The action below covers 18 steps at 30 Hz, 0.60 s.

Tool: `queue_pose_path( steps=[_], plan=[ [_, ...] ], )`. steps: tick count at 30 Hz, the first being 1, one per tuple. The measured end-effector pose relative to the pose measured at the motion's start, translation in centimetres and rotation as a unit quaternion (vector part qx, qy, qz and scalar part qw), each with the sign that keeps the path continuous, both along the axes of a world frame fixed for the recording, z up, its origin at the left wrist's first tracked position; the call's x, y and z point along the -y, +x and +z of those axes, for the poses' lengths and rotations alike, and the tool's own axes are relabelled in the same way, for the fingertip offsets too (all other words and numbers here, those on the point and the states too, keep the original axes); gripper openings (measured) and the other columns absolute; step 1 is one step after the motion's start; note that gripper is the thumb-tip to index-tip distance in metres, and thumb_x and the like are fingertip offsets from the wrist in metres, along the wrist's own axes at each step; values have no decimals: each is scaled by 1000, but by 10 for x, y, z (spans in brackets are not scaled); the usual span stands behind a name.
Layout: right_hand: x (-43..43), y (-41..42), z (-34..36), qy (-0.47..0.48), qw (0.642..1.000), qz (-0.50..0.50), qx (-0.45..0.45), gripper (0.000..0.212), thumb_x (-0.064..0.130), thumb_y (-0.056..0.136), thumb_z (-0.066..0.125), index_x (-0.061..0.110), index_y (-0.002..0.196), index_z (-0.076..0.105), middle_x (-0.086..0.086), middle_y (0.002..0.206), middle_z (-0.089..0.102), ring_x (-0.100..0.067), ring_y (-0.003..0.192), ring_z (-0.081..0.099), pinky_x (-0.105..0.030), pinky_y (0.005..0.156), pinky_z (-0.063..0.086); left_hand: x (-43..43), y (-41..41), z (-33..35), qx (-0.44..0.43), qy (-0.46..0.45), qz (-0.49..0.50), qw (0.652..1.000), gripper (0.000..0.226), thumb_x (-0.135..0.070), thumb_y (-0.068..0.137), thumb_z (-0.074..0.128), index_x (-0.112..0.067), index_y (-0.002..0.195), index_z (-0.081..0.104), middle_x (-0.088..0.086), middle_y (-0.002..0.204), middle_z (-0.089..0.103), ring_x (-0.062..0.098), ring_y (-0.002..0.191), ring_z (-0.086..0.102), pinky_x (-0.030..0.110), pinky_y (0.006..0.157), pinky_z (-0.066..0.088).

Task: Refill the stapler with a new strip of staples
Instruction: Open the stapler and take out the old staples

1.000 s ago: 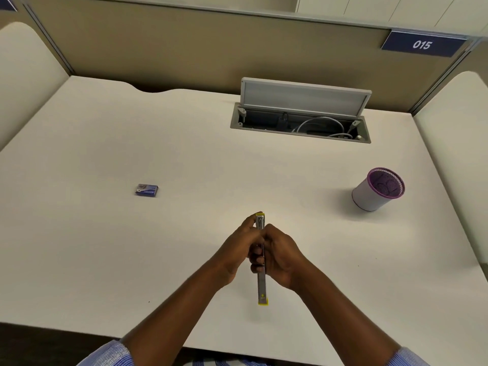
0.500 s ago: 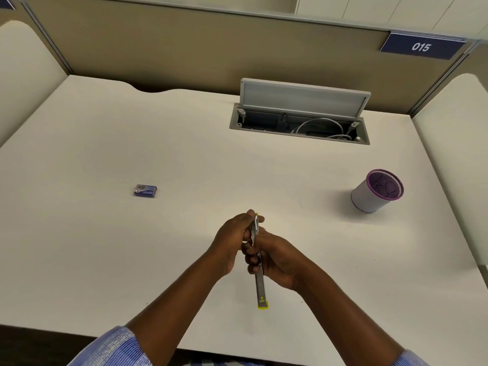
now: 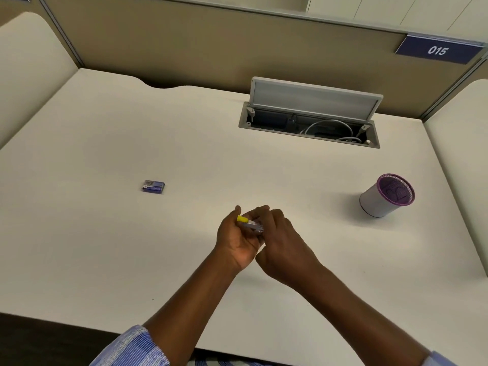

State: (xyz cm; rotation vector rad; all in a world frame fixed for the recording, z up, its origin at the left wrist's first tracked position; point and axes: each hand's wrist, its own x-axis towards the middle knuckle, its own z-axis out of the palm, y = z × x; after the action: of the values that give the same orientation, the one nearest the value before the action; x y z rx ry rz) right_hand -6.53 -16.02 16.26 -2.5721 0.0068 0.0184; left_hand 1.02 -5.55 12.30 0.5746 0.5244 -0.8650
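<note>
Fingers of the left hand (image 3: 237, 241) wrapped around the stapler (image 3: 250, 224), clamped on its body, thumb up beside the yellow tip (image 3: 242, 219). Fingers of the right hand (image 3: 284, 244) curled over the near end of the same stapler, closed on it; exact contact under the knuckles hidden, so whether pinching a part or merely steadying cannot be told. Stapler held in the air above the desk (image 3: 105, 247), slanted, yellow tip pointing up and away to the left; most of its length covered by both hands.

Probable step: opening the stapler to expose the staple channel. Best done with one hand bracing the body firmly and the other drawing the moving part straight along its length, without twisting; a sideways pull likely to jam a thin metal rail or let a spring snap back on a fingertip. No loose staple strip visible in either hand.

Staple box (image 3: 153, 186) flat on the desk, well apart from the stapler, to its left and farther from the person; presumably the source of the new strip, closed as far as can be seen. Purple-rimmed cup (image 3: 386, 195) well to the right of the stapler, upright. Open cable hatch (image 3: 309, 114) with white cords, far behind the stapler, near the partition. Nothing lying between stapler and staple box; path for a reach looks free.
</note>
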Motion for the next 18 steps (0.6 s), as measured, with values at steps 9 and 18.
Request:
queue_pose_path(
  steps=[9,18],
  plan=[
    [2,5,7,73,997,-15,3,62,-3,82,59,6,140,39,-15,122,53,-30,104,56,-42,85,51,2,-1,2,28,37,-13,999,63,-41,105,34,-3,80,78,12,75,76,23,68,75,31,66,60],
    [7,0,10,48,998,-3,31,62,10,86,65,13,143,41,-7,126,53,-22,102,62,-34,79,55,0,1,-1,30,29,-5,999,55,-47,103,39,0,99,68,19,87,75,29,80,75,41,81,54]
  ],
)
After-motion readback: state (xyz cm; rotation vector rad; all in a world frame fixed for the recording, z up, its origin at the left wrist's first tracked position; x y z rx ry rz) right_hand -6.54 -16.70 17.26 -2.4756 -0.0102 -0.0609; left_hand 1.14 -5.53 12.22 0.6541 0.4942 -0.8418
